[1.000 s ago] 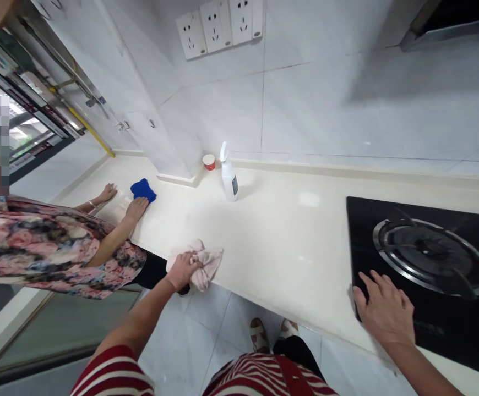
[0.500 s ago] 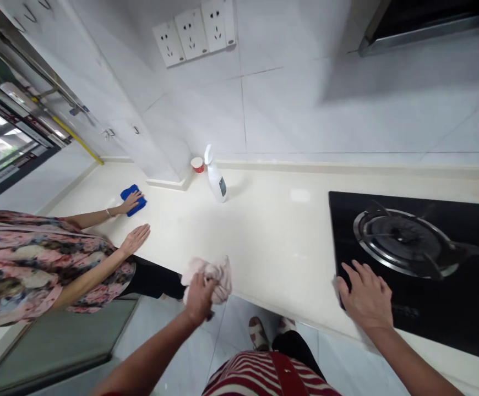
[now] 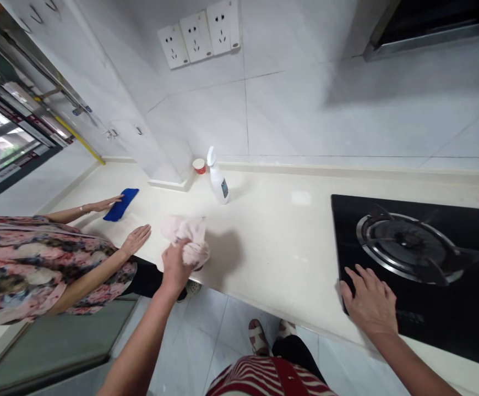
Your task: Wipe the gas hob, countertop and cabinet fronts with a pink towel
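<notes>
A crumpled pale pink cloth (image 3: 192,236) is gripped in my left hand (image 3: 176,267), above the front part of the white countertop (image 3: 272,236). A shadow falls on the counter just right of the cloth. My right hand (image 3: 370,300) rests flat with fingers spread on the front left corner of the black gas stove (image 3: 350,242), holding nothing. A white spray bottle (image 3: 219,181) stands upright farther back, beyond the cloth. Close behind it is a small red and white cup (image 3: 199,166).
Another person (image 3: 58,258) in a flowered top stands at the left. One of their hands presses a blue cloth (image 3: 121,204) on the counter; their other hand (image 3: 136,240) lies flat near my cloth. Sockets (image 3: 198,36) are on the wall, and a wall column (image 3: 169,165) juts out.
My left hand has moved the pink cloth left and farther over the counter. The other person's blue cloth has shifted left and spread out. My right hand stays on the stove.
</notes>
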A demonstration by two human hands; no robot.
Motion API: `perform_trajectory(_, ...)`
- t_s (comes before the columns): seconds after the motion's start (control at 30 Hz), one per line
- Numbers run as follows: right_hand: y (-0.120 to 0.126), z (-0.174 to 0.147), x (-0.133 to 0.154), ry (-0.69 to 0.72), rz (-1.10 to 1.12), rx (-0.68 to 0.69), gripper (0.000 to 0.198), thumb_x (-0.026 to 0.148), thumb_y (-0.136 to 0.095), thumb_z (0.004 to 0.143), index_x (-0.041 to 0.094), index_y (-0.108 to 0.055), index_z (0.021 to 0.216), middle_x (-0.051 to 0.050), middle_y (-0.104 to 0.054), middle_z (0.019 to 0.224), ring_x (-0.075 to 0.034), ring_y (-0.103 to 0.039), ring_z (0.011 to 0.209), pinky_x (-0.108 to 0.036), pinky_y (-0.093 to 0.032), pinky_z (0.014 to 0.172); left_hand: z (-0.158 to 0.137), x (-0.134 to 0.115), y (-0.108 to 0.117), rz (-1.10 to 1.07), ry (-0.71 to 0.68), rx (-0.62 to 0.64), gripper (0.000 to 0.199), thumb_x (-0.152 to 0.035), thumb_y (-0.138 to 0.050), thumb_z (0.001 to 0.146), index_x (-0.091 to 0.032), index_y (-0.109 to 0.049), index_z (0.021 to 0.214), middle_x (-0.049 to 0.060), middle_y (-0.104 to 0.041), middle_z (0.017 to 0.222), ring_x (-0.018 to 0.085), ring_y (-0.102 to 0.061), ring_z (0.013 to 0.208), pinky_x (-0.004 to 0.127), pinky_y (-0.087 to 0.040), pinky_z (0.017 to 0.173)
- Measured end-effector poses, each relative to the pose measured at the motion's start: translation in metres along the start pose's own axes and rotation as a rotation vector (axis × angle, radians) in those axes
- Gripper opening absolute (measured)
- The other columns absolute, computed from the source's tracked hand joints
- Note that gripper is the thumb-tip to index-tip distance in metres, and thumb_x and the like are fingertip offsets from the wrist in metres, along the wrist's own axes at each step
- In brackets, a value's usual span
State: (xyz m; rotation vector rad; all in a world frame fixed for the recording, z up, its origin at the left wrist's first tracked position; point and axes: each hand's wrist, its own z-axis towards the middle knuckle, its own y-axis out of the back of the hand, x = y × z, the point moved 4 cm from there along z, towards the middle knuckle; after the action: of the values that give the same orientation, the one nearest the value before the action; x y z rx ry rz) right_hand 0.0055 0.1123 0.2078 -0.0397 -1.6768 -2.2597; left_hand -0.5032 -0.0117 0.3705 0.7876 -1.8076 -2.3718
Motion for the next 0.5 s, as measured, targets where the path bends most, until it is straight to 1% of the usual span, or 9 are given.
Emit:
perform_trajectory(0.1, 0.001, 0.000, 0.001, -0.008, 0.000, -0.009, 0.061, 0.051, -0.025, 0.101, 0.014, -0.061, 0.133, -0.017, -0.055, 0.150, -0.032, -0.041, 0.147, -0.056, -0.029, 0.120, -0.029, 0.006, -0.044, 0.118, 0.006, 0.377, 0.070, -0.014, -0.082, 0.061, -0.026, -0.066, 0.128, 0.015, -0.059, 0.144, 0.043, -0.045, 0.143, 0.067, -0.035, 0.115)
perform_trajectory(0.13, 0.001, 0.000, 0.001, -0.010, 0.000, -0.010, 0.061, 0.051, -0.025, 0.101, 0.014, -0.062, 0.133, -0.018, -0.055, 0.150, -0.033, -0.041, 0.147, -0.056, -0.029, 0.120, -0.035, 0.012, -0.054, 0.120, 0.029, 0.446, 0.066, -0.020, -0.084, 0.062, -0.027, -0.068, 0.126, 0.015, -0.059, 0.145, 0.043, -0.045, 0.144, 0.066, -0.037, 0.113)
perform_trajectory(0.17, 0.001, 0.000, 0.002, -0.011, -0.001, -0.010, 0.062, 0.051, -0.025, 0.101, 0.014, -0.062, 0.133, -0.018, -0.055, 0.150, -0.033, -0.041, 0.147, -0.056, -0.030, 0.120, -0.037, 0.017, -0.060, 0.102, 0.056, 0.458, 0.057, -0.027, -0.084, 0.068, -0.027, -0.069, 0.123, 0.015, -0.058, 0.145, 0.041, -0.045, 0.144, 0.064, -0.040, 0.112)
perform_trajectory(0.23, 0.002, 0.000, 0.002, -0.011, -0.004, -0.009, 0.062, 0.051, -0.024, 0.102, 0.013, -0.062, 0.133, -0.018, -0.055, 0.150, -0.034, -0.042, 0.146, -0.057, -0.030, 0.119, -0.027, 0.025, -0.059, 0.060, 0.117, 0.332, 0.038, -0.040, -0.069, 0.086, -0.025, -0.070, 0.121, 0.015, -0.052, 0.150, 0.035, -0.042, 0.147, 0.057, -0.042, 0.113)
perform_trajectory(0.3, 0.001, 0.001, 0.002, -0.009, -0.008, -0.009, 0.063, 0.051, -0.024, 0.102, 0.013, -0.062, 0.133, -0.018, -0.055, 0.150, -0.034, -0.042, 0.146, -0.057, -0.030, 0.119, -0.010, 0.024, -0.055, 0.036, 0.195, 0.175, 0.042, -0.045, -0.052, 0.098, -0.025, -0.066, 0.131, 0.015, -0.038, 0.162, 0.033, -0.032, 0.153, 0.056, -0.038, 0.117)
perform_trajectory(0.33, 0.001, 0.001, 0.001, -0.006, -0.009, -0.007, 0.063, 0.051, -0.024, 0.102, 0.012, -0.062, 0.133, -0.018, -0.055, 0.150, -0.034, -0.042, 0.146, -0.057, -0.031, 0.119, -0.002, 0.021, -0.056, 0.032, 0.252, 0.139, 0.047, -0.048, -0.049, 0.099, -0.026, -0.061, 0.139, 0.015, -0.030, 0.167, 0.034, -0.025, 0.156, 0.058, -0.035, 0.119)
perform_trajectory(0.37, 0.001, 0.001, 0.001, -0.003, -0.009, -0.007, 0.063, 0.052, -0.024, 0.102, 0.012, -0.062, 0.133, -0.018, -0.055, 0.150, -0.034, -0.042, 0.146, -0.057, -0.030, 0.119, 0.003, 0.015, -0.061, 0.028, 0.316, 0.139, 0.052, -0.051, -0.050, 0.098, -0.028, -0.056, 0.144, 0.014, -0.024, 0.170, 0.036, -0.020, 0.158, 0.062, -0.032, 0.119)
perform_trajectory(0.43, 0.000, 0.000, 0.000, 0.000, -0.011, -0.008, 0.063, 0.051, -0.025, 0.102, 0.013, -0.062, 0.134, -0.018, -0.056, 0.150, -0.034, -0.042, 0.146, -0.057, -0.030, 0.119, 0.003, -0.001, -0.077, 0.049, 0.406, 0.219, 0.059, -0.056, -0.055, 0.094, -0.033, -0.052, 0.148, 0.011, -0.019, 0.173, 0.041, -0.013, 0.159, 0.072, -0.026, 0.118)
perform_trajectory(0.5, 0.000, 0.000, 0.000, 0.002, -0.015, -0.014, 0.062, 0.051, -0.024, 0.102, 0.013, -0.062, 0.134, -0.017, -0.056, 0.149, -0.033, -0.043, 0.146, -0.056, -0.030, 0.120, -0.010, -0.015, -0.096, 0.083, 0.414, 0.279, 0.059, -0.054, -0.060, 0.091, -0.034, -0.054, 0.146, 0.009, -0.019, 0.174, 0.045, -0.010, 0.159, 0.079, -0.020, 0.115)
